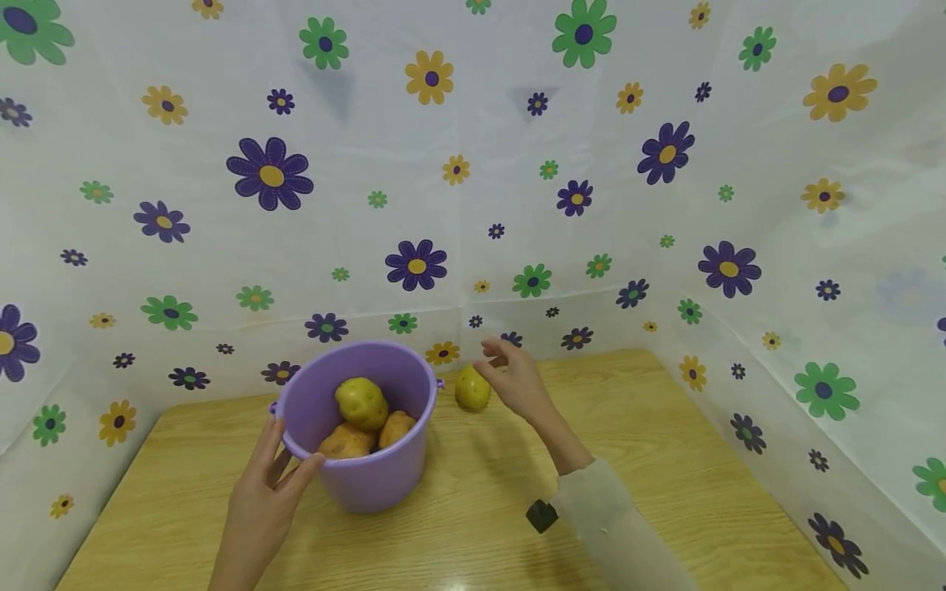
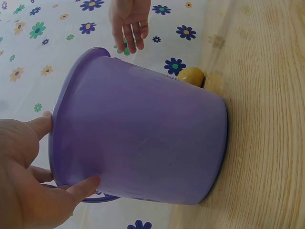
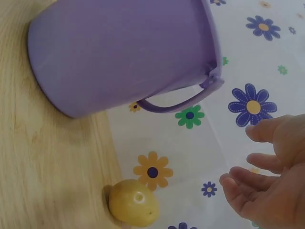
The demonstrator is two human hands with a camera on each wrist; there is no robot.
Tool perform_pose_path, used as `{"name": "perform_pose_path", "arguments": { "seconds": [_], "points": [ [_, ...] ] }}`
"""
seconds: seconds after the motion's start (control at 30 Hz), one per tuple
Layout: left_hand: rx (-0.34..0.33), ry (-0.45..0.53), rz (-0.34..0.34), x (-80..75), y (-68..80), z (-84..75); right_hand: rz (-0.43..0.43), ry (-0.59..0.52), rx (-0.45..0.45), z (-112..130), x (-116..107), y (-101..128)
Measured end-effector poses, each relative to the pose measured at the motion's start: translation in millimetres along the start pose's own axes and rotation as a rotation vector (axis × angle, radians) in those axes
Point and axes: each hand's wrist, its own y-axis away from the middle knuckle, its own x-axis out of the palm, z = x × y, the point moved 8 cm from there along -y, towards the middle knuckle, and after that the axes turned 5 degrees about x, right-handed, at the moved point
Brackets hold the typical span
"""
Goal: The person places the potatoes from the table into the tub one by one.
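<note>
A purple bucket (image 1: pixel 377 484) stands on the table with three potatoes (image 1: pixel 362 404) inside, one yellow on top of two browner ones. My left hand (image 1: pixel 262 484) holds its near left rim, thumb and fingers spread along the edge; the left wrist view shows fingers (image 2: pixel 86 188) against the bucket's wall. Right of the bucket, a yellow potato (image 1: pixel 471 389) lies on the table near the back. Just above and beside that potato is my right hand (image 1: pixel 517 382), its fingers loosely bent around nothing. In the right wrist view, a gap separates this hand from the potato (image 3: pixel 133 202).
The wooden table (image 1: pixel 473 525) ends at a white sheet with flowers (image 1: pixel 458 213) behind and at both sides. The bucket's purple handle (image 3: pixel 183 102) hangs down at the back. A small black block (image 1: pixel 542 515) sits at my right sleeve.
</note>
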Motion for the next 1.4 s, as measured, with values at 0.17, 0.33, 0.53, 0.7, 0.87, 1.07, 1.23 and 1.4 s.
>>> {"name": "perform_pose_path", "arguments": {
  "seconds": [0.17,0.33,0.53,0.7,0.87,1.07,1.23,1.4],
  "points": [
    [-0.006,-0.001,-0.001,-0.3,0.2,-0.5,0.0,0.006,0.023,-12.3,4.4,-0.7],
    [-0.015,-0.005,-0.002,-0.6,0.5,-1.3,-0.001,0.035,0.046,-23.7,9.5,-1.3],
    [-0.021,-0.013,-0.001,-0.5,0.4,-1.5,0.01,0.053,0.056,-35.5,16.7,-0.2],
    [-0.011,-0.022,0.002,-0.3,-0.4,-2.0,0.02,0.048,0.075,-49.6,24.4,-0.5],
    [-0.021,-0.011,0.008,0.4,-0.9,-1.0,0.016,0.076,0.131,-68.1,33.4,-2.4],
    [-0.05,-0.031,0.017,-0.5,-1.4,1.1,0.012,0.086,0.19,-81.0,43.3,-2.5],
    [-0.067,-0.049,0.022,-2.1,-1.3,2.7,0.0,0.072,0.208,-85.4,50.9,-2.7],
    [-0.07,-0.049,0.021,-2.9,-1.1,2.9,-0.013,0.094,0.215,-90.7,58.1,-5.5]
  ]
}}
